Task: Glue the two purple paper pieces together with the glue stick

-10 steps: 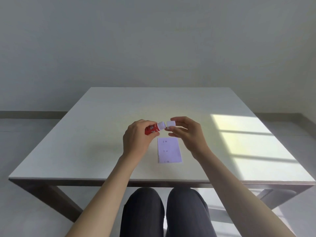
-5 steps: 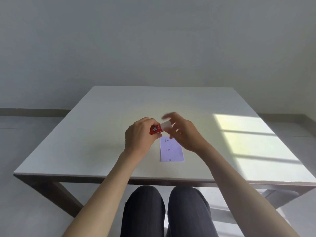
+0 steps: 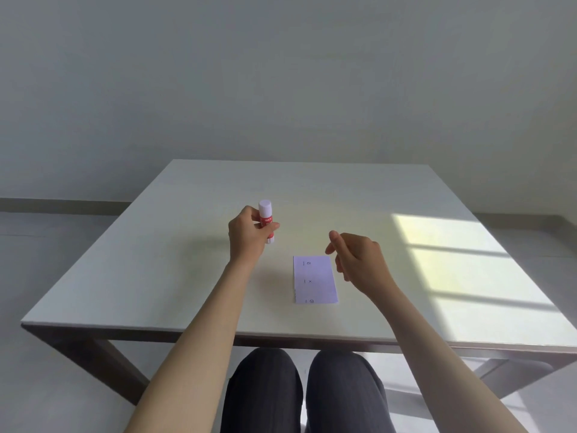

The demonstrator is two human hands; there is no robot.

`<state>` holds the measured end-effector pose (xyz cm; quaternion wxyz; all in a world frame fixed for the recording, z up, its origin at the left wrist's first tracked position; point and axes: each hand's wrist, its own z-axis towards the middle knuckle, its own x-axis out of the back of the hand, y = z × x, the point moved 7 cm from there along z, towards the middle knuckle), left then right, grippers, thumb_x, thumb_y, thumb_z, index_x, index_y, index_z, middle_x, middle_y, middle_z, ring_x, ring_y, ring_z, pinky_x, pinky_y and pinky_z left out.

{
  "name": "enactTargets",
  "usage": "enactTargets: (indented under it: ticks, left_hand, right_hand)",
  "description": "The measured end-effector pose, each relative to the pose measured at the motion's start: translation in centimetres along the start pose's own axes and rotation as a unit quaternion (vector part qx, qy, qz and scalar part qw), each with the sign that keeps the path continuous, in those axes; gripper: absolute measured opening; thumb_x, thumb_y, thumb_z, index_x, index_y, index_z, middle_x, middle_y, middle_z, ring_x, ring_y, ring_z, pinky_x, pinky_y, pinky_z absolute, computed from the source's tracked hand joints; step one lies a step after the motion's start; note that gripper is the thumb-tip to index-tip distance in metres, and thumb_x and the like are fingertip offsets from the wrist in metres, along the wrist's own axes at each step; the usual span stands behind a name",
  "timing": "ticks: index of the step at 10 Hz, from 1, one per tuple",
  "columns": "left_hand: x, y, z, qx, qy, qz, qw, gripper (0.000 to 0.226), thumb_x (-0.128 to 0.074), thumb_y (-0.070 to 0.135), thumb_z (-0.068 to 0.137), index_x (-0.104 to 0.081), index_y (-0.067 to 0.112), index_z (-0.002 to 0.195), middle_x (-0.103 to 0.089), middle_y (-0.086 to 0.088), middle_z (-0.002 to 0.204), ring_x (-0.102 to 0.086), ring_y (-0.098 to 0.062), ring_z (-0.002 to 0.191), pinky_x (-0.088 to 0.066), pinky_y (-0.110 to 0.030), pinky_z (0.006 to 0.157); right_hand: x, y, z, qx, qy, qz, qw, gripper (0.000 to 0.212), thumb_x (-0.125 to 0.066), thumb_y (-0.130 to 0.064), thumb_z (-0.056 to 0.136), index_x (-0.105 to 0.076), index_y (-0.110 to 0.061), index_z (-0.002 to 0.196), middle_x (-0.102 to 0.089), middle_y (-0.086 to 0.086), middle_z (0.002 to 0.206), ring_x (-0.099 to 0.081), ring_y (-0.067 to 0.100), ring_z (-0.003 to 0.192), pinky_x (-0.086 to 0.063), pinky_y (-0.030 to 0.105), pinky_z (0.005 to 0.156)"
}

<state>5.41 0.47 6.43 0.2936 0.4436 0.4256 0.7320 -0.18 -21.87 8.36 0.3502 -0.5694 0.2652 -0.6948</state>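
A light purple paper rectangle [image 3: 315, 280] with small printed marks lies flat near the table's front edge; a second sheet's edge peeks out under its lower left side. My left hand [image 3: 248, 237] grips a red glue stick [image 3: 266, 220] with its white cap on, held upright just above the table, left of and behind the paper. My right hand [image 3: 356, 257] hovers beside the paper's right edge, fingers loosely curled and apart, holding nothing.
The white table [image 3: 156, 276] fills the middle of the view, with a bright sunlit patch [image 3: 462, 276] on its right side. My knees [image 3: 299, 392] show under the front edge. A plain wall stands behind.
The cap went back onto the glue stick. My left hand carried the capped stick left and turned it upright. My right hand let go and dropped to the paper's right side.
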Motion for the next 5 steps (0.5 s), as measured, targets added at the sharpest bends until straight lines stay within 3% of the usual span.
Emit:
enactTargets:
  ticks: [1,2,4,5]
  left_hand:
    - [-0.9,-1.7,0.2,0.020,-0.002,0.004,1.000,0.025,-0.078,0.015,0.069,-0.054,0.009,0.076,-0.065,-0.002,0.077,-0.061,-0.021,0.065,-0.046,-0.023,0.060]
    - [-1.2,-2.7,0.1,0.027,-0.001,0.000,1.000,0.025,-0.077,0.015,0.069,-0.054,0.010,0.076,-0.069,-0.006,0.082,-0.062,-0.023,0.068,-0.048,-0.031,0.065]
    - [-1.9,-3.5,-0.5,0.025,-0.009,-0.003,1.000,0.023,-0.076,0.016,0.069,-0.055,0.012,0.076,-0.072,-0.009,0.078,-0.067,-0.030,0.073,-0.051,-0.038,0.070]
    - [-2.5,-3.9,-1.0,0.033,-0.045,0.032,0.998,0.035,-0.080,0.018,0.067,-0.061,0.007,0.095,-0.071,-0.012,0.095,-0.066,-0.031,0.091,-0.051,-0.038,0.079]
  right_hand:
    - [0.1,0.8,-0.3,-0.001,-0.005,-0.008,1.000,0.040,-0.042,-0.037,0.098,-0.063,-0.015,0.071,-0.055,0.001,0.050,-0.049,0.017,0.045,-0.053,0.041,0.068]
    - [0.1,1.1,-0.4,0.002,-0.007,-0.014,1.000,0.036,-0.045,-0.032,0.097,-0.063,-0.016,0.070,-0.055,0.000,0.051,-0.049,0.015,0.044,-0.052,0.039,0.065]
    - [-0.7,1.3,-0.3,-0.003,-0.019,-0.022,1.000,0.030,-0.049,-0.025,0.094,-0.063,-0.015,0.070,-0.056,0.001,0.051,-0.049,0.018,0.045,-0.051,0.036,0.061]
    - [-1.3,1.5,-0.2,-0.006,-0.012,-0.019,1.000,0.024,-0.052,-0.025,0.092,-0.064,-0.014,0.074,-0.063,0.012,0.059,-0.051,0.022,0.051,-0.050,0.035,0.061]
